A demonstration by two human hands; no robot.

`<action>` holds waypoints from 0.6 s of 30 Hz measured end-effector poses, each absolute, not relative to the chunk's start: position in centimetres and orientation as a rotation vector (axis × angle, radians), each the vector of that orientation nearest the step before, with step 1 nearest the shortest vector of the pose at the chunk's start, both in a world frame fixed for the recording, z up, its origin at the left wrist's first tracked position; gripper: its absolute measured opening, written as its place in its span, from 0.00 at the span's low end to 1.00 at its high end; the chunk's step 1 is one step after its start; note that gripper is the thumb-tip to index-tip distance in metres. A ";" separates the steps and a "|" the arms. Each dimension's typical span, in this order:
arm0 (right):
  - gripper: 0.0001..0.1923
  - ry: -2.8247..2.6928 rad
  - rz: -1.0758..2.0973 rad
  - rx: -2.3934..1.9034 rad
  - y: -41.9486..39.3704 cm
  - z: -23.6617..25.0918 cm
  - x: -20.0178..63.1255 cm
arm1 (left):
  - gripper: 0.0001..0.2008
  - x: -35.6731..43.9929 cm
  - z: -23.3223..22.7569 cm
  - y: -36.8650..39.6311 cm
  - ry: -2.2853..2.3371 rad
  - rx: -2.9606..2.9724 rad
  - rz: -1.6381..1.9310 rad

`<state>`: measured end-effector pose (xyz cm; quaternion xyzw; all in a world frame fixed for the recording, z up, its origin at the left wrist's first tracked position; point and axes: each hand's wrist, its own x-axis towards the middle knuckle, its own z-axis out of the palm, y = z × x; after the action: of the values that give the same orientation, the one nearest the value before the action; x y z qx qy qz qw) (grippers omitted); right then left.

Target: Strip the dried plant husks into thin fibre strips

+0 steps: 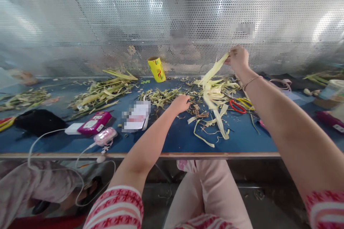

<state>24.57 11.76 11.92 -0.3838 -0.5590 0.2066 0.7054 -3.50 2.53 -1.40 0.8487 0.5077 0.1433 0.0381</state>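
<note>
My right hand (238, 58) is raised above the blue table (172, 139) and grips the top end of a bunch of pale yellow leaf strips (212, 78), which hang down into a heap of strips (215, 96) below. My left hand (180, 103) reaches forward with its fingers curled down onto dry scraps (161, 96) at the table's middle; whether it grips any is hidden. Red-handled scissors (238, 106) lie just right of the heap, under my right forearm.
A yellow roll (156, 68) stands at the back against the perforated metal screen (172, 25). Left of my left arm lie a white packet (137, 116), a magenta device (94, 123), a pink device with cable (105, 136) and a black cloth (37, 120). Green stalks (102, 91) are piled at left.
</note>
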 end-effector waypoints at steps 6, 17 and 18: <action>0.09 -1.223 0.525 -0.818 11.6 14.1 24.3 | 0.16 -3.0 -0.7 2.2 1.540 2.442 0.585; 0.07 -1.099 0.547 -0.616 7.6 13.9 23.9 | 0.19 -1.1 -0.2 -0.3 1.239 2.676 0.123; 0.05 -1.074 0.562 -0.604 6.9 14.5 23.8 | 0.19 -1.2 -0.2 -0.2 1.284 2.676 0.141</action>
<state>23.83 6.87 14.48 -0.2794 -0.4968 0.2599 0.7795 -1.15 -0.23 -0.23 0.8973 0.4305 0.0473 0.0848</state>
